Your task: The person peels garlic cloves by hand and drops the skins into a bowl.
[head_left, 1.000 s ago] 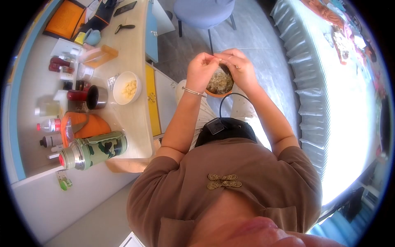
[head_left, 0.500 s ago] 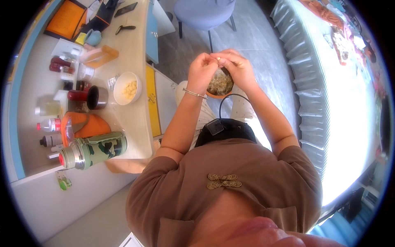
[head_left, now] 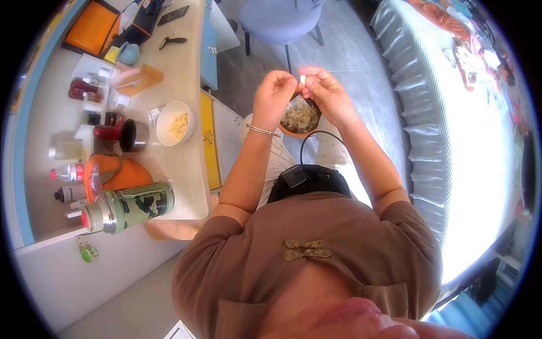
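Note:
A small pale garlic clove (head_left: 303, 79) sits pinched between the thumb and fingers of my right hand (head_left: 330, 99). Just to its left, my left hand (head_left: 273, 97) is closed with thumb and fingertips pressed together; whatever lies between them is too small to make out. The two hands are slightly apart. Below them, between my knees, an orange-rimmed container (head_left: 293, 134) holds a heap of papery garlic skins (head_left: 301, 116). On the desk to the left stands a white bowl (head_left: 162, 135) with several peeled cloves (head_left: 179, 125) in it.
The wooden desk (head_left: 183, 198) carries a camouflage thermos (head_left: 144, 206), a dark metal cup (head_left: 134, 135), an orange bag (head_left: 132, 172), a black-handled peeler (head_left: 172, 40) and several bottles. A grey chair (head_left: 280, 20) is ahead; a bed with a frilled cover (head_left: 420, 107) is on the right.
My hands have moved slightly apart, the left one shifting left. The clove now shows more plainly in my right fingers.

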Demonstrator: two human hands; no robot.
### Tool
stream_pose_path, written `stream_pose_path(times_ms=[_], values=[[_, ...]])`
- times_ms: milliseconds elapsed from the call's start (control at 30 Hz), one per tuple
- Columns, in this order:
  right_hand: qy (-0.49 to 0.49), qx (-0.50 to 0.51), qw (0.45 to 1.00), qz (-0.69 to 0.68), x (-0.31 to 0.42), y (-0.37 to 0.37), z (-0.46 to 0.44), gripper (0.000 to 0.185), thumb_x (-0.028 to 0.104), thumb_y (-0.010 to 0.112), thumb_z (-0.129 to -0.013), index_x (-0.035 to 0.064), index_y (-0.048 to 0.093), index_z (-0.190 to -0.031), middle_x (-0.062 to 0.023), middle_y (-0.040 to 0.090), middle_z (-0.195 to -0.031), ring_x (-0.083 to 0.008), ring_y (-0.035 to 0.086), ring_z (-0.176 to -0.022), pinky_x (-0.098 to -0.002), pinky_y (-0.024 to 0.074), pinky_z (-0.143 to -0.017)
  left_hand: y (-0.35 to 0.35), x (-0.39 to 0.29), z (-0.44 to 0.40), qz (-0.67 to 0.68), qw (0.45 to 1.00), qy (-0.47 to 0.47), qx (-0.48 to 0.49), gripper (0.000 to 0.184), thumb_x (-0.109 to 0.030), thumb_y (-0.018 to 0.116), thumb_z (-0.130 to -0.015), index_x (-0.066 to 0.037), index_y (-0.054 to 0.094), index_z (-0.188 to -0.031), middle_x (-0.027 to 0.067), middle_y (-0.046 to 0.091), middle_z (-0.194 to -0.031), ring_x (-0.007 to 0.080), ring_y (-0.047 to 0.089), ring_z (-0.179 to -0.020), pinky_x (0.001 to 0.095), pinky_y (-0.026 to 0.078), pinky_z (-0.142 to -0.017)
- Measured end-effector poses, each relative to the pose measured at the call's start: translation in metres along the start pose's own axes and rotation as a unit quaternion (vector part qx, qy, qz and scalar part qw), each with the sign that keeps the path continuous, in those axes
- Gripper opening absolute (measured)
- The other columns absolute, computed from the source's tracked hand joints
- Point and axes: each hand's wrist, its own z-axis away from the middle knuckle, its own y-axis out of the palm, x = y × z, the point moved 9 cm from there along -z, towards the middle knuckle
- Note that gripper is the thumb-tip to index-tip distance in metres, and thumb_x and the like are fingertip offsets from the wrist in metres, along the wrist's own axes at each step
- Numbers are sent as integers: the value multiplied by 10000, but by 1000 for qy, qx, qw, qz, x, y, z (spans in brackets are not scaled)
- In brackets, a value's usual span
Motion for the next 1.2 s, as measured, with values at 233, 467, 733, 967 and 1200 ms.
stream_pose_path(times_ms=[233,467,733,967,1200], values=[[-39,-20,989,144,9,1,2,211,109,541,-935,15,620,-1107,-14,633,-962,-79,551,-850,-237,464,-790,5,-10,1,20,998,44,29,104,-49,610,-883,-4,602,-977,22,636,-902,41,562,-762,170,447,-666],[-69,-41,983,165,16,3,3,169,63,611,-888,20,637,-1050,-9,643,-955,-74,573,-894,-225,466,-796,2,-16,4,-38,998,58,10,106,-55,606,-875,27,598,-943,51,654,-857,82,608,-770,216,488,-700],[-118,-76,951,277,32,2,9,65,39,625,-866,15,626,-926,-30,633,-911,-108,590,-861,-249,483,-783,3,-28,8,-77,995,53,18,52,-41,627,-866,6,632,-888,-13,614,-816,18,521,-722,160,413,-637],[-219,-35,881,417,59,28,17,71,-12,644,-808,7,636,-876,-68,629,-881,-170,608,-831,-274,497,-748,1,-21,7,-117,992,40,26,27,-25,621,-856,-3,607,-848,-36,573,-740,2,477,-644,158,383,-563],[-220,-41,877,426,59,29,18,82,-19,647,-801,10,641,-878,-63,633,-877,-165,602,-820,-270,495,-736,2,-26,11,-158,986,58,-9,49,12,613,-821,-19,578,-807,-52,534,-702,-11,432,-609,162,342,-521]])
